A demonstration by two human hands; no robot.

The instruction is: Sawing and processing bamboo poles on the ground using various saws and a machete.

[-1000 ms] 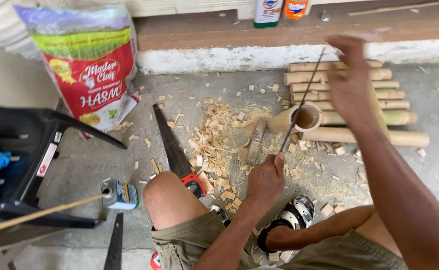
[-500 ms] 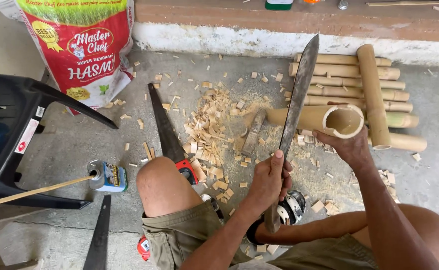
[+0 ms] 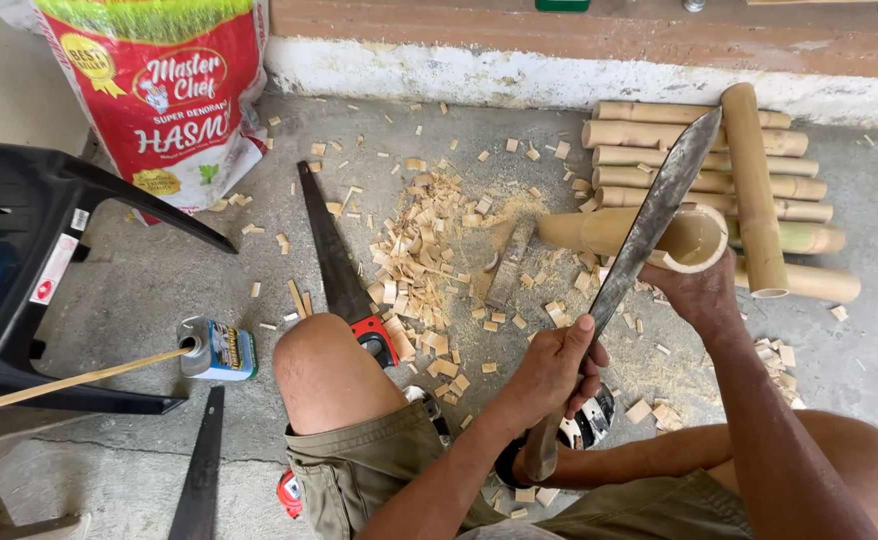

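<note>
My left hand (image 3: pixel 554 365) grips the wooden handle of a long, dark machete (image 3: pixel 659 215). Its blade slants up to the right and crosses the open mouth of a hollow bamboo tube (image 3: pixel 609 228). My right hand (image 3: pixel 694 290) cups that tube from below, near its open end, just right of the blade. The tube lies on the concrete floor and points left toward a heap of pale wood chips (image 3: pixel 429 250). I sit on the floor with my bare knees on either side.
Several cut bamboo lengths (image 3: pixel 659 150) are stacked behind, with one (image 3: pixel 754 190) laid across them. A handsaw (image 3: pixel 334 255) lies by my left knee, a second saw blade (image 3: pixel 199 470) lower left. A small can (image 3: pixel 221 350), black plastic chair (image 3: pixel 49 250) and red sack (image 3: pixel 164 100) are at left.
My right hand came down from high over the bamboo stack and took hold of the tube's open end. The machete blade turned from edge-on to flat across the tube mouth.
</note>
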